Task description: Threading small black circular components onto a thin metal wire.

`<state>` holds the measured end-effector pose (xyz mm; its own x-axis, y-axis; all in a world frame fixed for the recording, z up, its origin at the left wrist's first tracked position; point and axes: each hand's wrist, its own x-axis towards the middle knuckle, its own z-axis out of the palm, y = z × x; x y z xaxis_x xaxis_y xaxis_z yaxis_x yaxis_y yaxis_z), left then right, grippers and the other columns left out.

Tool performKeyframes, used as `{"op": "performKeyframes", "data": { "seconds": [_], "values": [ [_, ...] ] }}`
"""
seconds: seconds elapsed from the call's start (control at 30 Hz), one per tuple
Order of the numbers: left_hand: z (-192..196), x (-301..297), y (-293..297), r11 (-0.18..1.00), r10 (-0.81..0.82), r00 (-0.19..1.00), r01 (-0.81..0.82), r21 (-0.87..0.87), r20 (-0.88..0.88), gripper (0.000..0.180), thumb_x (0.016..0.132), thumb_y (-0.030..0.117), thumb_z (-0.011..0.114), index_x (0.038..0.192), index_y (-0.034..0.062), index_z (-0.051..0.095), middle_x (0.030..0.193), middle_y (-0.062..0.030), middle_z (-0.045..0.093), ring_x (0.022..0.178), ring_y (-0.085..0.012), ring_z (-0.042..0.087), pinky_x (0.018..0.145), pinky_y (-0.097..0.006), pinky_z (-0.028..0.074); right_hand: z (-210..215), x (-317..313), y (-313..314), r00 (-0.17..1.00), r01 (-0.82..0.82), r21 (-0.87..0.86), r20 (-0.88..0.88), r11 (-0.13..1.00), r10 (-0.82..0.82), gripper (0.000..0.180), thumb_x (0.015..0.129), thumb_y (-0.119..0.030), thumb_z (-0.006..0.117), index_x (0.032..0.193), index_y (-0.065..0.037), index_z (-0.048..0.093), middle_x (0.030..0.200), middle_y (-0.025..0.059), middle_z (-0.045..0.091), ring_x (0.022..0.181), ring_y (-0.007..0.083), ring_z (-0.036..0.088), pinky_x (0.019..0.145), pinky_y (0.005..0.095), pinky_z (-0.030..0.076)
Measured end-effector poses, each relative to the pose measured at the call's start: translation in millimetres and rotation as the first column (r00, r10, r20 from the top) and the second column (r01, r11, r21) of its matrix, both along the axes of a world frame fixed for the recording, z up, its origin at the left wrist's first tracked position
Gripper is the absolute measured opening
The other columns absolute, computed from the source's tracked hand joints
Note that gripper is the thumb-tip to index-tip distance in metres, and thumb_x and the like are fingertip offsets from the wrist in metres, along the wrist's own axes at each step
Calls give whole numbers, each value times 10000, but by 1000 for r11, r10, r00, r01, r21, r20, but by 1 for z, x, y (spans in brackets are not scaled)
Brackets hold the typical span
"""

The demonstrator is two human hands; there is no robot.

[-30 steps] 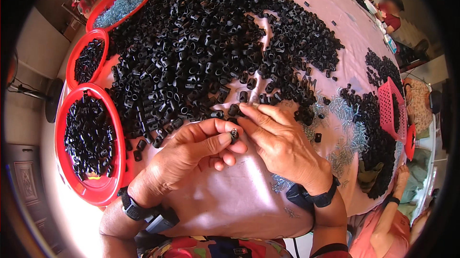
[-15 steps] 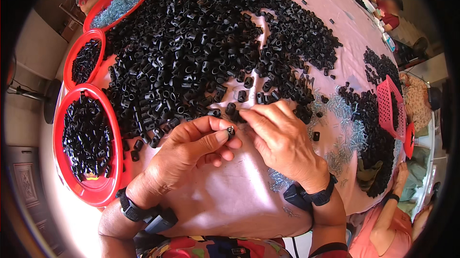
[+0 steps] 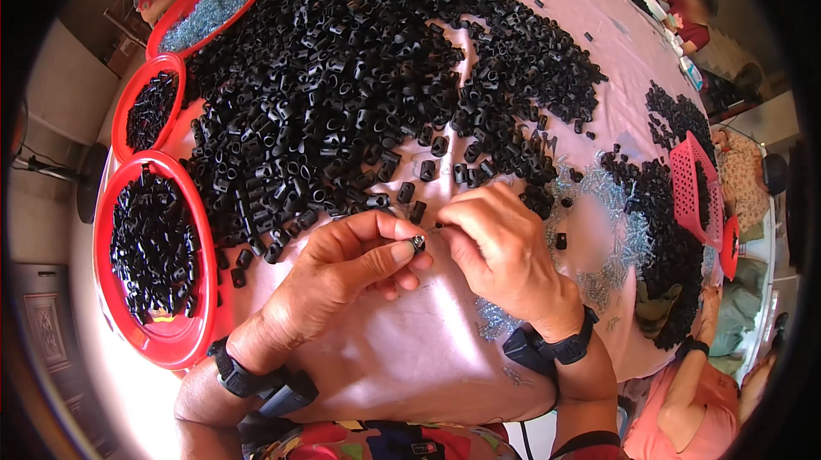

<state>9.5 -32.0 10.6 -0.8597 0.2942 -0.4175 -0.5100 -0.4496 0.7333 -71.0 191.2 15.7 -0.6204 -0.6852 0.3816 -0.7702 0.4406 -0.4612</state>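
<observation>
1. We find the left hand closed in a thumb-and-forefinger pinch on a small black piece, metallic at its upper end, held at the fingertips, on the near side of the black heap.
2. The right hand curls alongside, fingertips apart from that piece; we cannot tell what they grip.
3. We judge much work left: the heap lies loose, silvery pieces scattered to its right.
4. Left of the heap, the nearest red tray bears shiny black parts, possibly finished.
</observation>
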Motion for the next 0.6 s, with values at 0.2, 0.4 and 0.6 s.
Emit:
{"op": "performKeyframes", "data": {
  "seconds": [0.2, 0.4, 0.6],
  "values": [
    [-1, 2, 4, 998, -10, 998, 6, -63, -64, 209, 1077, 155, 667, 1261, 55, 682, 1104, -58, 768, 893, -92, 704, 796, -240, 569, 17, 6, -5, 994, -63, -211, 75, 975, 81, 202, 894, 18, 758, 1085, -31, 710, 952, 115, 710, 805, 315, 671, 716, 419, 554],
    [2, 1, 2, 1000, -2, 999, 1, -29, -45, 208, 1080, 157, 665, 1255, 48, 687, 1092, -29, 757, 886, -77, 699, 779, -224, 560, 19, 9, -5, 996, -90, -140, 2, 986, 91, 278, 826, 28, 786, 1089, -35, 721, 916, 85, 694, 796, 285, 666, 714, 393, 565],
    [-1, 2, 3, 999, -20, 998, 18, -44, -67, 210, 1082, 158, 662, 1258, 47, 691, 1093, -23, 752, 890, -74, 701, 775, -221, 561, 22, 14, -5, 998, -67, -119, 14, 991, 69, 263, 813, 25, 793, 1058, -40, 722, 895, 72, 689, 797, 276, 661, 697, 388, 554]
  ]
}}
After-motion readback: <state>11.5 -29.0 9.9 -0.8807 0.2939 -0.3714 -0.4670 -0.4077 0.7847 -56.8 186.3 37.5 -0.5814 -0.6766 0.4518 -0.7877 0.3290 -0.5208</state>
